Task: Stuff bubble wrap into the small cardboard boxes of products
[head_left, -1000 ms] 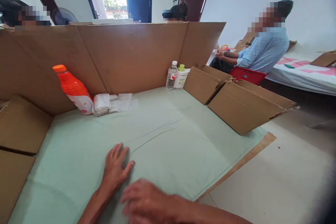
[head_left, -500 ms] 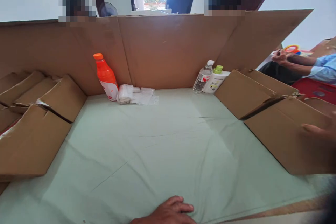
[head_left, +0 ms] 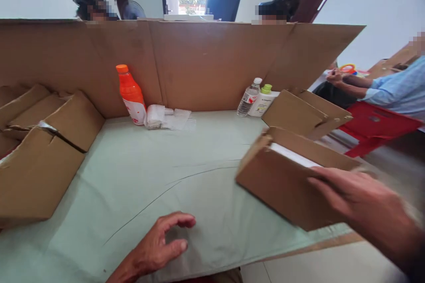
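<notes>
Since half a second ago, the right hand (head_left: 361, 205) is pulling one cardboard box (head_left: 285, 181) off the side row onto the green sheet (head_left: 186, 154), fingers pressed flat on its near wall. That means work on this box is starting. The left hand (head_left: 159, 247) is resting on the sheet left of the box, fingers curled, holding nothing. Behind the box are three bottles: one orange bottle (head_left: 131, 93), one clear bottle (head_left: 249, 97), one white bottle (head_left: 262, 102).

Labels show on the orange bottle (head_left: 132, 94), water bottle (head_left: 249, 98) and white bottle (head_left: 262, 102); none is legible.
</notes>
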Demonstrator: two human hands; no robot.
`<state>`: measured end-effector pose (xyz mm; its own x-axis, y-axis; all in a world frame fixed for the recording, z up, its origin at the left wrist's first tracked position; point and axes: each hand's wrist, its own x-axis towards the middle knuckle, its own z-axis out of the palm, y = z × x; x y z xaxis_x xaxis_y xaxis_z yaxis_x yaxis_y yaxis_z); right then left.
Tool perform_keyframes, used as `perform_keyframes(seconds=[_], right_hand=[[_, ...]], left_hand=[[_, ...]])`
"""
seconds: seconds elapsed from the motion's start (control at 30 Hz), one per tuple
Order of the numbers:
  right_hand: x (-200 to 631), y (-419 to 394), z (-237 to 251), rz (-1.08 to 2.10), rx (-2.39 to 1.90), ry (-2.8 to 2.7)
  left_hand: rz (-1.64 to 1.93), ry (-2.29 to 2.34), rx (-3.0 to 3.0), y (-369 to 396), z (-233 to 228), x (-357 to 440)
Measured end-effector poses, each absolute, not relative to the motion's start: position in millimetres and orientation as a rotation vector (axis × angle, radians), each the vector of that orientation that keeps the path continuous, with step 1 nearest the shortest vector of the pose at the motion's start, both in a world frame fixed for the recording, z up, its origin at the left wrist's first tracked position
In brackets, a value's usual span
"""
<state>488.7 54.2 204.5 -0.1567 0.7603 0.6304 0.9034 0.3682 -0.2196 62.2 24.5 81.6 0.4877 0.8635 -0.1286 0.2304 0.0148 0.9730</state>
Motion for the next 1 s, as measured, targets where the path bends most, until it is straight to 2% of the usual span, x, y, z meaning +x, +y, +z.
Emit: perform_keyframes(seconds=[0.07, 0.2, 0.33, 0.43, 0.6, 0.7, 0.83, 1.0], right_hand=[[444.5, 47.6, 209.4, -0.287, -1.322, -2.138], [364.8, 46.1, 226.4, 0.038, -1.096, -2.421], [366.2, 49.5, 227.9, 0.013, -1.234, -2.147], [394.8, 58.5, 194.5, 0.109, -1.472, -1.871], [403.0, 57.6, 107.4, 0.742, -1.609, -1.787], [389.6, 49.0, 75.3, 0.900, -1.671, -1.758], [382.7, 66.3, 70.6, 0.928, -1.626, -1.700], [377.6, 149.0, 81.1, 0.931, -1.505, -1.568]], left_hand=[[0.785, 1.082, 1.530, 30.9, 83.8, 53.4], [1.088, 1.280, 1.485, 30.0, 81.6, 34.0], [1.149, 1.318, 1.406, 9.3, 65.8, 9.6], [1.113, 1.372, 1.416, -3.0, 57.4, 2.2], [1.045, 1.452, 1.518, 0.3, 60.9, 19.6], [1.115, 1.491, 1.465, 7.9, 59.3, 32.3], [1.190, 1.443, 1.461, 40.7, 49.4, 42.0], [1.250, 1.249, 1.537, 140.9, 50.1, 61.3]])
